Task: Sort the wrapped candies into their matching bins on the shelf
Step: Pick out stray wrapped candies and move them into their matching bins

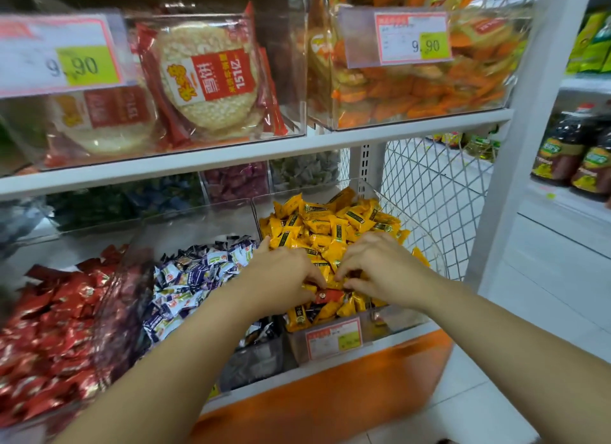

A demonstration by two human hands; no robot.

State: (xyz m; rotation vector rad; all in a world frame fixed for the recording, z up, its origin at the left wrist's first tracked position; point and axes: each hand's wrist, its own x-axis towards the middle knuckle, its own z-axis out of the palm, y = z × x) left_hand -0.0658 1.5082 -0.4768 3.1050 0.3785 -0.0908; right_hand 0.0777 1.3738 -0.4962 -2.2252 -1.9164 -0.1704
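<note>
Both my hands are in the clear bin of yellow wrapped candies (334,225) at the right of the lower shelf. A red-wrapped candy (330,295) lies among the yellow ones near the bin's front. My left hand (284,271) pinches its left end with curled fingers. My right hand (380,265) has its fingers curled down onto the yellow candies just above the red one's right end. To the left stand a bin of purple-and-white candies (188,278) and a bin of red candies (49,318).
Above, clear boxes hold rice crackers (205,76) and orange snack packs (423,89) with 9.90 price tags. Behind the front row are bins of green, pink and grey candies. A wire mesh panel (426,192) closes the shelf's right side; bottles (575,152) stand on the neighbouring rack.
</note>
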